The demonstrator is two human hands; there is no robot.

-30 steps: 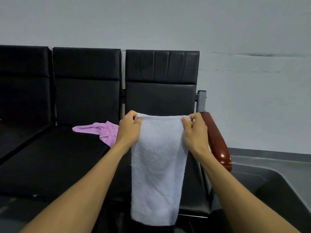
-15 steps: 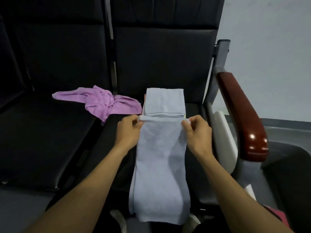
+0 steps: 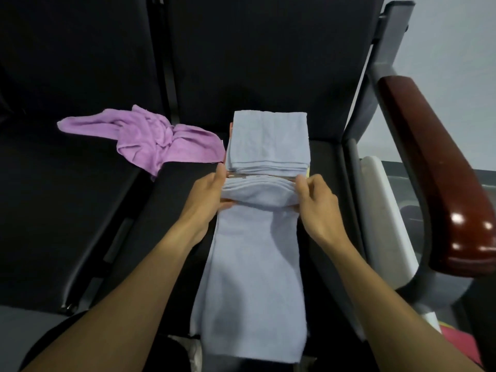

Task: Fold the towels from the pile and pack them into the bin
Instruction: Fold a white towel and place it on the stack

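now, from the head camera: seen from above, 2 bare forearms reaching forward over a black seat (image 3: 171, 210). left hand (image 3: 208, 191) pinching the left corner of a pale blue towel (image 3: 252, 277), fingers curled around the folded upper end. right hand (image 3: 314, 200) gripping the right corner of the same end, thumb on top, fingers curled under the cloth. upper end of the towel bunched in several thin layers between both hands, the rest lying flat along the seat toward the camera and hanging over the front edge. just behind the hands, almost touching the held end, a stack of folded towels (image 3: 268, 140), the same pale blue on top, with thin edges of other colours showing at its lower side. to the left, on the next seat and partly over the gap, a crumpled purple towel (image 3: 150, 138), near the stack but apart from it. on the right, a dark red glossy armrest (image 3: 440, 167) on a grey metal frame (image 3: 375, 76). below the armrest, a white panel (image 3: 386, 210), cannot tell what it is. black backrests (image 3: 255, 49) filling the upper part.
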